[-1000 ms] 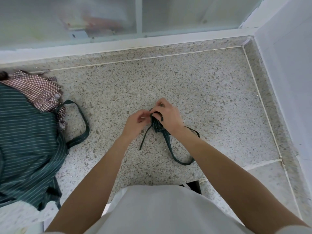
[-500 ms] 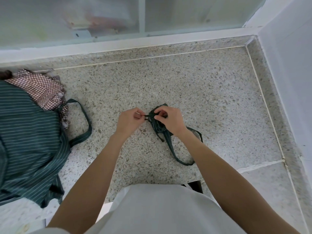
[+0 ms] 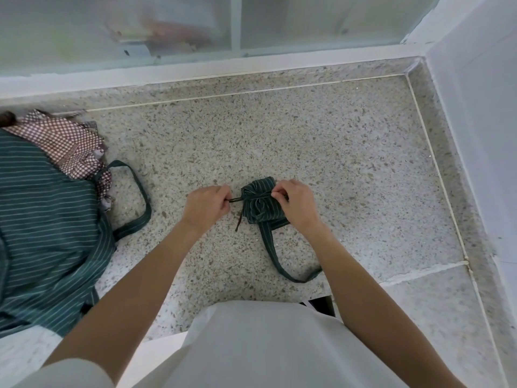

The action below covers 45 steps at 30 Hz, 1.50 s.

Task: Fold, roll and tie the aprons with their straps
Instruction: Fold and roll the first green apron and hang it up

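Observation:
A rolled green striped apron [image 3: 258, 204] lies on the speckled counter [image 3: 321, 152] in the middle of the view. A thin dark strap [image 3: 236, 199] runs around the roll. My left hand [image 3: 205, 207] pinches one strap end to the left of the roll. On the roll's right side my right hand [image 3: 296, 204] pinches the other end. A short strap tail [image 3: 239, 222] hangs below the left side. The apron's wide neck loop [image 3: 282, 261] trails toward me on the counter.
At the left lies a heap of unfolded aprons: a green striped one [image 3: 47, 233] with a loop strap [image 3: 140, 197], and a red checked one [image 3: 67, 144] behind it. A frosted window [image 3: 235, 26] runs along the back. A white wall [image 3: 481, 121] bounds the right.
My hands have moved apart, pulling the strap ends sideways, and the rolled bundle now shows between them. The strap around the roll has drawn tighter.

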Available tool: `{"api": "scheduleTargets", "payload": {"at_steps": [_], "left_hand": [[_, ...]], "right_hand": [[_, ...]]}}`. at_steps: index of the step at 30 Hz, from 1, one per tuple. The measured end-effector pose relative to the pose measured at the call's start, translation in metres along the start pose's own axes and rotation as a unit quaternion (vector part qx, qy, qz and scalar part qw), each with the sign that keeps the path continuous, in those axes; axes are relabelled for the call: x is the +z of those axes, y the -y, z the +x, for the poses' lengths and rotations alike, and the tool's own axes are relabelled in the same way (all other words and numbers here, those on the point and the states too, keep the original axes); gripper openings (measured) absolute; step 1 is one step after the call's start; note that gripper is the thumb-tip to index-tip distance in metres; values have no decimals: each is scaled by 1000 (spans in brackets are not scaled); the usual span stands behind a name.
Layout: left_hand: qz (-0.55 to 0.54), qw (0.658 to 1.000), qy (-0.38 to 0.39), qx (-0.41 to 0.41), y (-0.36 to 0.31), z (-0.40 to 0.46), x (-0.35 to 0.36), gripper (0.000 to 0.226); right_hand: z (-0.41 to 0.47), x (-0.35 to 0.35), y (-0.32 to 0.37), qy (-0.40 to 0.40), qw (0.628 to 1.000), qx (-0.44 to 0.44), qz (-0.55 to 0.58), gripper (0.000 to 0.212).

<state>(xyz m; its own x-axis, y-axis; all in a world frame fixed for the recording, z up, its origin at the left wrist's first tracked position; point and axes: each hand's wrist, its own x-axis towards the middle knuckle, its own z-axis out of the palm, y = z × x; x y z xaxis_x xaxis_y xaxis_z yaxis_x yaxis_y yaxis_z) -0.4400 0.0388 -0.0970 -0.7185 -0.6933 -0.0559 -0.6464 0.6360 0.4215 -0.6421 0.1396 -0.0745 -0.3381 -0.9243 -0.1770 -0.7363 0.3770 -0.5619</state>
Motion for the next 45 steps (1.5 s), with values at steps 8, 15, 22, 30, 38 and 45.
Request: {"api": "scheduleTargets", "payload": {"at_steps": [8,15,22,30,38,45], "left_hand": [[-392,890,19,-233,-7,-1,4,17],[-216,972,2,-97,-11,-4,11,8],[-136,981,-97,99,-57,-23,1,24],[123,841,383,361,-121,-40,38,49],[-28,897,333,290,-172,-45,24,8],[-248,910,241,229,-269,-54,-15,10]], "right_hand": [[-12,-7,0,10,997,-44,-65,10],[-34,-6,-18,-13,1000,18,-21,6],[-102,-22,-53,-125,992,8,11,25],[-198,3,-87,20,983,40,-179,48],[-234,-45,-91,-97,970,137,174,15],[-310,-124,-74,-179,887,89,416,30]]}}
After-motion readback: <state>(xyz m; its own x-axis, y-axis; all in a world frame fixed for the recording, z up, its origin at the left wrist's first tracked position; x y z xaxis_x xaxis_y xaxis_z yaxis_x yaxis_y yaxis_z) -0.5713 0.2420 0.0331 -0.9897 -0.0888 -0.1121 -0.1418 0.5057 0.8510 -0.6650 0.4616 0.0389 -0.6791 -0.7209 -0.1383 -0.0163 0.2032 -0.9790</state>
